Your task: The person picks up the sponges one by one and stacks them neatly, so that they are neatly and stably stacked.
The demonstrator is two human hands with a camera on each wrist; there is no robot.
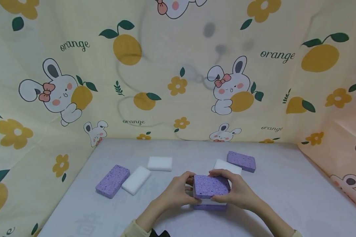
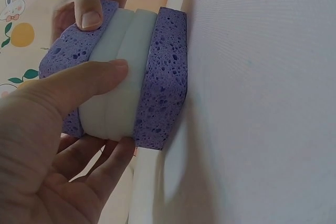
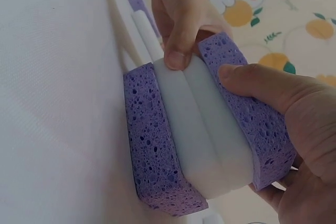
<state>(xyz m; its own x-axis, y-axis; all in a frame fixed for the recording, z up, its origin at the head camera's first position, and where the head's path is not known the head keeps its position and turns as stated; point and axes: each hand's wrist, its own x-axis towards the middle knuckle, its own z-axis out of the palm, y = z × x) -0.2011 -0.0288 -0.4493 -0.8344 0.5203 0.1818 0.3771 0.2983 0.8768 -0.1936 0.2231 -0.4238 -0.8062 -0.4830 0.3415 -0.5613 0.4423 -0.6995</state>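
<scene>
A four-layer stack would exceed the eye's count, so it reads as two white sponges (image 2: 121,51) between a lower purple sponge (image 3: 152,135) and an upper purple sponge (image 1: 211,187). The lower one sits on the white table. My left hand (image 1: 179,190) grips the white pair from the left side, its thumb across their edges and fingers on the far side. From the right, my right hand (image 1: 237,191) holds the upper purple sponge, thumb on its near edge. That sponge lies against the white pair, slightly tilted in the wrist views.
On the table's left lie a purple sponge (image 1: 112,181), a white sponge (image 1: 136,180) beside it and another white block (image 1: 160,163) farther back. Behind my right hand are a white piece (image 1: 225,165) and a purple one (image 1: 241,161). A printed curtain (image 1: 190,49) encloses the back and sides.
</scene>
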